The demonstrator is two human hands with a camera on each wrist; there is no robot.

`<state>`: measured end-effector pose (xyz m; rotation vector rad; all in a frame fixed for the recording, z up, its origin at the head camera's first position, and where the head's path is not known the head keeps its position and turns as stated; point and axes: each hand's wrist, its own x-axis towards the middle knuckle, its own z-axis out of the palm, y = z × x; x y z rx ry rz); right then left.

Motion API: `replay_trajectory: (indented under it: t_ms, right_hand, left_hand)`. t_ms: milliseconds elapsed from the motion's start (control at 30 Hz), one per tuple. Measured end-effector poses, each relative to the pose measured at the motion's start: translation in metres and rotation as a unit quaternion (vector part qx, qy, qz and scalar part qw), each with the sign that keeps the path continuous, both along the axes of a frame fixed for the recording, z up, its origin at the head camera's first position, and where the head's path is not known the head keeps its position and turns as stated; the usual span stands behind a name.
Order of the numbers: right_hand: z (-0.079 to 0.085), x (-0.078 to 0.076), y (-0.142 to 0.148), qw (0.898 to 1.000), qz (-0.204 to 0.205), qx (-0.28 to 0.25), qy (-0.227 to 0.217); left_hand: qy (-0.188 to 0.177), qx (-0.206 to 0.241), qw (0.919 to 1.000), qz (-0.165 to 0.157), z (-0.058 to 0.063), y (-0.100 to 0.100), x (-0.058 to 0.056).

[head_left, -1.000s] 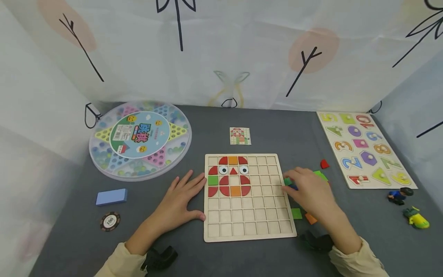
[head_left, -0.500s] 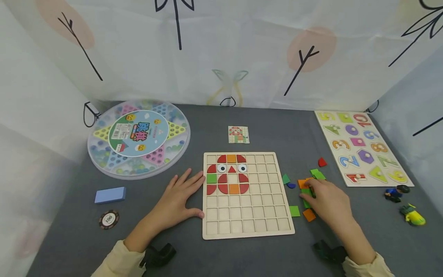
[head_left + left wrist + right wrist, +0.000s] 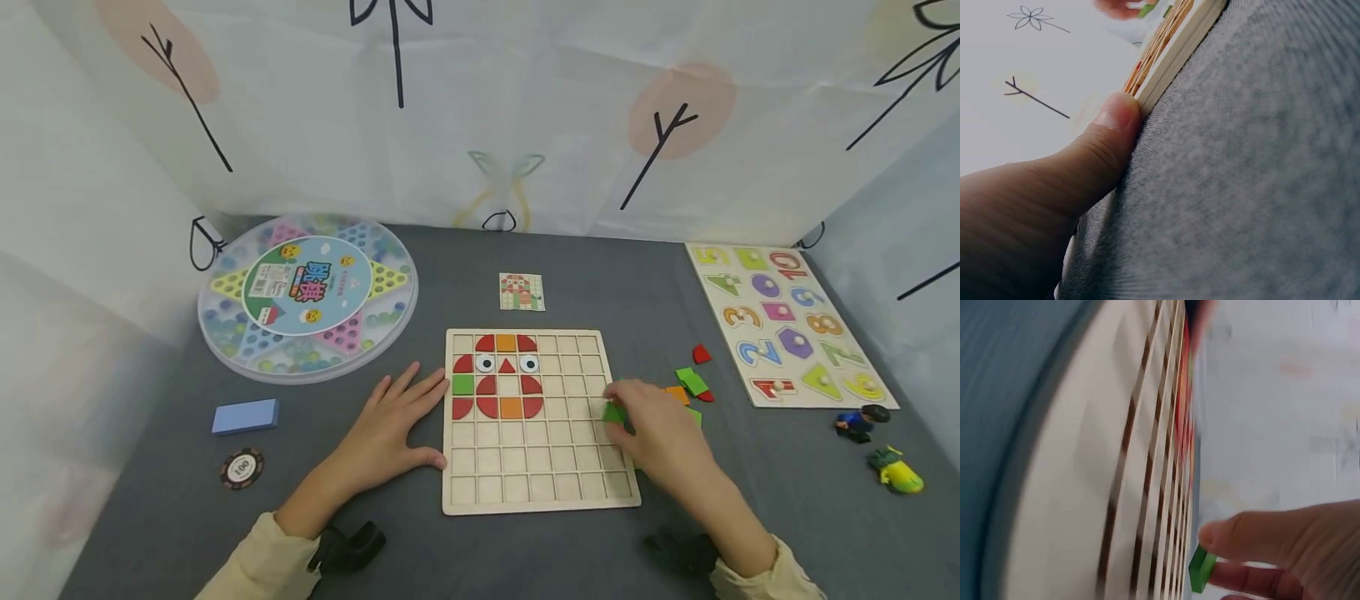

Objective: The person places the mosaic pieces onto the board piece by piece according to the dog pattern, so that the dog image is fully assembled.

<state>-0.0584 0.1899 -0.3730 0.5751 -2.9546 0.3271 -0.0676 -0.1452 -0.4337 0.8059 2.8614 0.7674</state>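
A wooden grid board point(image 3: 542, 492) lies on the dark cloth, its upper left cells filled with red, orange and green tiles and two round eye tiles point(image 3: 485, 363). My left hand point(image 3: 390, 425) is spread flat beside the board, fingertips and thumb right at its left edge; in the left wrist view the thumb point(image 3: 1107, 134) touches the board's side. Between the thumb and fingers of my right hand point(image 3: 663, 429), a green tile point(image 3: 1201, 567) is pinched over the board's right edge. In the head view this hand partly hides the loose tiles beyond it.
Loose green tiles point(image 3: 691, 382), an orange one point(image 3: 678, 394) and a red one point(image 3: 701, 354) lie right of the board. A picture card point(image 3: 521, 292) sits behind it. Around are a round marble game point(image 3: 307, 367), number puzzle point(image 3: 780, 311), blue block point(image 3: 245, 417), chip point(image 3: 242, 468) and small figures point(image 3: 895, 471).
My right hand first moved right from the board's edge to the loose tiles, then came back left with a green tile. The left hand stays at the board's left edge.
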Motion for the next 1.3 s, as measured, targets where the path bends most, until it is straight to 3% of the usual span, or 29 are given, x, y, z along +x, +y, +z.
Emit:
replay_trajectory:
  t_ms: [133, 233, 400, 600, 800, 933, 1033, 1167, 1300]
  right_hand:
    - [-0.003, 0.000, -0.044, 0.994, 0.109, -0.008, 0.018]
    - [-0.008, -0.001, -0.069, 0.989, 0.149, 0.000, 0.015]
    - [-0.015, -0.003, -0.088, 0.987, 0.163, 0.004, 0.010]
    - [-0.018, -0.003, -0.090, 0.987, 0.159, -0.016, 0.001]
    - [-0.012, -0.001, -0.085, 0.984, 0.175, -0.015, -0.004]
    - [0.009, -0.003, -0.064, 0.986, 0.162, -0.027, 0.014]
    - [0.021, -0.001, -0.035, 0.991, 0.130, -0.022, 0.011]
    - [0.018, 0.009, 0.006, 0.996, 0.072, 0.016, -0.044]
    - [0.005, 0.021, 0.033, 0.994, 0.027, 0.035, -0.096]
  left_hand:
    - [0.003, 0.004, 1.0000, -0.003, -0.001, -0.001, 0.000]
    - [0.007, 0.006, 0.9999, -0.004, -0.002, -0.001, 0.000]
    - [0.010, 0.001, 0.9999, -0.002, -0.002, -0.001, -0.001]
    - [0.011, 0.000, 0.9999, -0.001, -0.001, 0.000, -0.001]
    - [0.005, -0.001, 1.0000, -0.001, -0.001, 0.000, -0.001]
    - [0.010, 0.003, 0.9999, -0.002, -0.001, 0.000, -0.002]
    - [0.009, 0.003, 0.9999, -0.004, -0.001, 0.001, -0.002]
    - [0.003, 0.003, 1.0000, -0.003, 0.000, 0.000, -0.002]
    - [0.000, 0.004, 1.0000, -0.002, 0.001, 0.000, -0.001]
